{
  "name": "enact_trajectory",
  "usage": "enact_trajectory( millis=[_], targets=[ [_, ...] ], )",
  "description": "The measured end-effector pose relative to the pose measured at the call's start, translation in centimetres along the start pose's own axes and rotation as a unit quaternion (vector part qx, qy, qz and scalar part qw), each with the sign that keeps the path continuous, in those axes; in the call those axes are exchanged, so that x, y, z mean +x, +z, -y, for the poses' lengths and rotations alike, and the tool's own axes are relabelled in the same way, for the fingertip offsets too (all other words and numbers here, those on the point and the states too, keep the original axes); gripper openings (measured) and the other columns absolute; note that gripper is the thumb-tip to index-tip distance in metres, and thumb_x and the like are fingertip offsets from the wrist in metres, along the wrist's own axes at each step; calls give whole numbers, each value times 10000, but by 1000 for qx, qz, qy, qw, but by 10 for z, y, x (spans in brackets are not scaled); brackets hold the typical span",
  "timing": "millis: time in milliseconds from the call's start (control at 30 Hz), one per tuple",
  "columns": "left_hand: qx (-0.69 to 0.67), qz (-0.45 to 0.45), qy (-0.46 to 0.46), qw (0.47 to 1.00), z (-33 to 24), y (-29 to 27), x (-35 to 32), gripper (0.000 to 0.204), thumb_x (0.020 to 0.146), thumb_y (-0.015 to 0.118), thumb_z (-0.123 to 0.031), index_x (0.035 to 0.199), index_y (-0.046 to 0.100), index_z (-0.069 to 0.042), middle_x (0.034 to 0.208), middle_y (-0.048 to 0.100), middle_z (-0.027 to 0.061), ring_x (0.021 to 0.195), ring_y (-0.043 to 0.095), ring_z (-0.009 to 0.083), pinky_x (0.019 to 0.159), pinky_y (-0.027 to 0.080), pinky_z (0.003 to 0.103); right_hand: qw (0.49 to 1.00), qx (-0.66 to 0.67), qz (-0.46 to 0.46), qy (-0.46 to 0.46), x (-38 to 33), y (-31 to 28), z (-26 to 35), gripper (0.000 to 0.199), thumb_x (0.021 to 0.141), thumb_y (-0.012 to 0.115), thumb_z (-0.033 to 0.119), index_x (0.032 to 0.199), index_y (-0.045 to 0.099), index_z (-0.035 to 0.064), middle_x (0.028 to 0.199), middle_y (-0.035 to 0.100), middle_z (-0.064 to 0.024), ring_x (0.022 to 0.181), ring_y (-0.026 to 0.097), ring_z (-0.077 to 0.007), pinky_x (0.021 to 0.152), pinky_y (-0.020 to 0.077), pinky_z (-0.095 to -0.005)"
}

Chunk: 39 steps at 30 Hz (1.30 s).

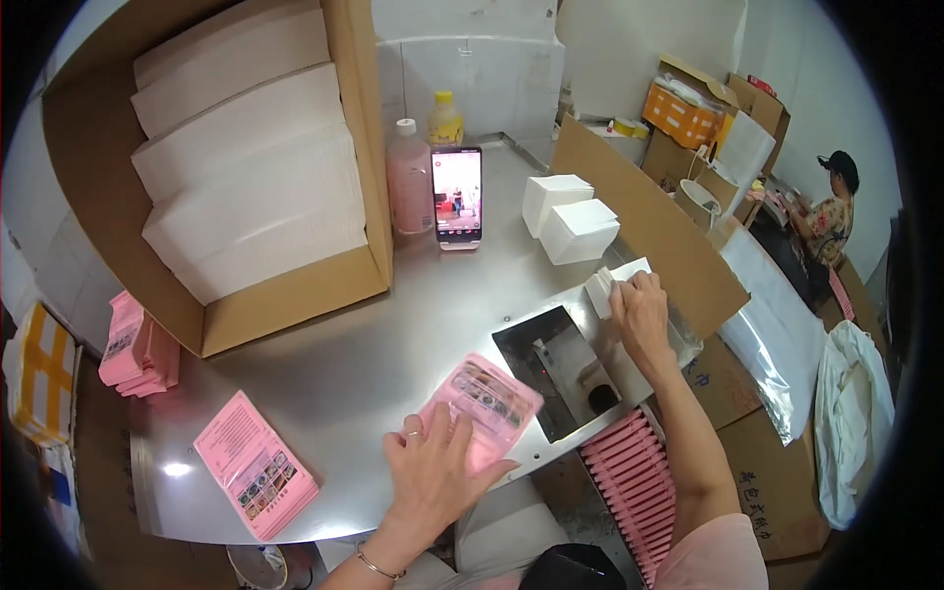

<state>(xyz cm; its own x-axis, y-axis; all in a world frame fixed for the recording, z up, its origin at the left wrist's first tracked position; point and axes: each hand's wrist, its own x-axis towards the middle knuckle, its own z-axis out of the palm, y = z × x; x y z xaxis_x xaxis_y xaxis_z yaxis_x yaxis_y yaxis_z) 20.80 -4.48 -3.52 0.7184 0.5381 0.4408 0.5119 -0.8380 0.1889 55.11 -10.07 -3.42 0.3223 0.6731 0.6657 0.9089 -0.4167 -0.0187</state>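
My left hand [433, 462], with a ring and a bangle, lies with fingers spread over a pink plastic packet [497, 393] that has a clear printed window. The packet sits at the table's front edge, left of a dark rectangular slot [560, 369] in the metal top. My right hand [641, 313] is closed round a small stack of white folded tissues [602, 287] beyond the slot. Two more white tissue stacks [580, 233] stand behind it. Left of my left hand rests a pile of pink printed packets [258, 467].
A large carton [295, 320] of white tissue stacks fills the back left. A phone [458, 197] stands beside a pink bottle [409, 182] and a yellow-capped bottle [445, 123]. Cardboard [649, 226] walls the right side. Pink packets [629, 482] lie in a row below. Another person [836, 211] sits far right.
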Motion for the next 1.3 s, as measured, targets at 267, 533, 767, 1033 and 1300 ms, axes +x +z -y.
enact_trajectory(
  millis=[267,533,767,1033,1300],
  targets=[
    [-26,-5,24,999,-1,24,0,445,808,712,-452,965,626,-45,1075,566,154,858,482,314,707,366,423,997,69,-18,6,-6,-3,-5,118,861,634,110,871,675,0,893,569,-126,906,553,-316,758,450,-455],
    [-46,-29,28,998,-3,24,1,351,838,689,-401,934,626,-69,1046,562,146,818,481,298,665,358,415,997,64,-31,6,-6,-2,-9,121,849,621,78,853,681,-27,855,582,-157,865,558,-331,768,451,-449],
    [-97,-1,84,992,-6,25,-3,321,782,692,-238,1037,646,-49,1029,551,157,837,505,303,703,403,428,997,23,-72,-19,-8,-11,-3,339,810,592,11,1144,643,-10,1006,635,-177,981,591,-357,841,475,-446],
    [-108,69,-4,992,22,-7,-8,728,702,739,-283,1367,534,-70,1016,546,174,902,558,333,705,421,441,866,280,55,-410,-113,-64,148,403,799,584,166,1168,648,18,1202,578,-233,1104,599,-371,1099,276,-676],
    [-217,109,-6,970,8,-15,-10,777,801,728,-153,1492,380,-97,965,550,146,843,544,323,784,447,466,954,150,217,-145,-68,45,124,205,869,544,174,956,652,23,877,663,-216,955,642,-390,1019,313,-715]
  ],
)
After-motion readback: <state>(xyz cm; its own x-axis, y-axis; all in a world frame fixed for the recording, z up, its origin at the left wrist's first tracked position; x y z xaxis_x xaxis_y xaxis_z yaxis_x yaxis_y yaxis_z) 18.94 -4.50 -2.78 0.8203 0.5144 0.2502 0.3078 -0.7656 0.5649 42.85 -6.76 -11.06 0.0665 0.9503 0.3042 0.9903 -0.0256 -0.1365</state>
